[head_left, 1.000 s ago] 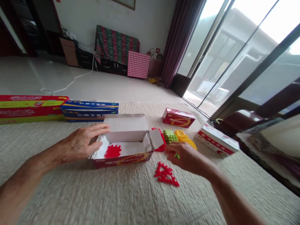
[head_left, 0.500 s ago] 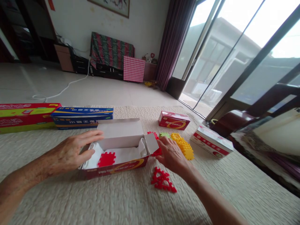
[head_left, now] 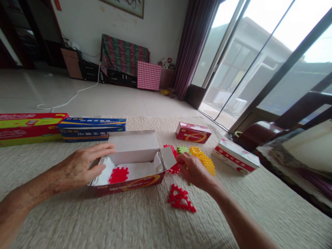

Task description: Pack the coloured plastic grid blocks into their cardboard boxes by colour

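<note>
An open cardboard box (head_left: pixel 145 182) stands on the quilted cover, its lid flap raised at the back. Inside, a flat red square interlocking toy piece (head_left: pixel 118 175) lies on white lining beside crumpled white material. My left hand (head_left: pixel 83 166) grips the box's left end, thumb and fingers apart along its edge. Just past the right end flap, my right hand (head_left: pixel 193 169) has its fingers curled together over red toy pieces (head_left: pixel 174 168); what they pinch is hidden. Close by are a green piece (head_left: pixel 183 149), a row of yellow pieces (head_left: pixel 203 159) and red openwork pieces (head_left: pixel 181 199).
A small red box (head_left: pixel 193 133) and a white-and-red box (head_left: pixel 236 157) stand at the right. At the left are a blue box (head_left: pixel 92 130) and a red-and-yellow box (head_left: pixel 31 128). A white cable (head_left: pixel 77 92) trails over the floor beyond the quilted cover (head_left: pixel 129 221).
My right hand has shifted slightly right, and its fingers have drawn together, uncovering more of the red pieces. My left hand and the open box have stayed put.
</note>
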Demonstrator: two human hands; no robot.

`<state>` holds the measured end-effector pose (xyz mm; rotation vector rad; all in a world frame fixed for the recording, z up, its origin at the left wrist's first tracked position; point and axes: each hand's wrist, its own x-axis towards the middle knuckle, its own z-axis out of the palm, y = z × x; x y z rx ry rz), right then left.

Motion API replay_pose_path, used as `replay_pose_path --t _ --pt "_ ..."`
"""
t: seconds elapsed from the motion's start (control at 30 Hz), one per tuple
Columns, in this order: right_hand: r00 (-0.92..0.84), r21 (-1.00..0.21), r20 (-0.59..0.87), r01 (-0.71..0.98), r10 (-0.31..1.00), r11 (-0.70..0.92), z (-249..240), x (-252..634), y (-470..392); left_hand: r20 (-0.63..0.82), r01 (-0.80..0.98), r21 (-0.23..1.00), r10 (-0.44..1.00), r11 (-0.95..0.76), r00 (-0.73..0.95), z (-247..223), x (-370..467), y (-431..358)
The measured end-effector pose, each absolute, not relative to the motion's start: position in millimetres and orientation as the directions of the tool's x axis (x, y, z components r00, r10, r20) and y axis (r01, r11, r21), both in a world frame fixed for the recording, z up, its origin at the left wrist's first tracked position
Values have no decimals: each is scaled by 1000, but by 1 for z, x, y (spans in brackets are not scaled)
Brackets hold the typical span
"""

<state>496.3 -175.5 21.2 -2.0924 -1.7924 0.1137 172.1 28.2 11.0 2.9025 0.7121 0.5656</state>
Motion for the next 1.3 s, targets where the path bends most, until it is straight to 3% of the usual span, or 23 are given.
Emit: replay_pose_path --t 0.17,0.67,0.87,1.0,1.13,1.2,1.3 --pt "117 -586 -48 801 992 -123 22 500 -179 338 422 179 458 -889 822 13 173 28" --pt "47 -273 -24 961 999 -52 11 462 -192 346 396 197 442 -897 828 19 175 24" --pt "29 -253 96 968 995 -4 5 481 -192 344 378 210 431 -901 834 28 178 17" --pt "92 -232 231 972 969 -37 39 509 -197 371 371 212 426 -904 825 27 178 16" --pt "45 -235 378 971 925 49 79 494 -184 381 355 229 419 -906 824 28 178 15" --pt "-21 -266 363 956 932 126 88 470 -169 369 352 238 420 -905 829 30 178 14" --pt "-118 -329 221 925 968 188 88 435 -143 357 353 250 425 -902 832 31 179 13"
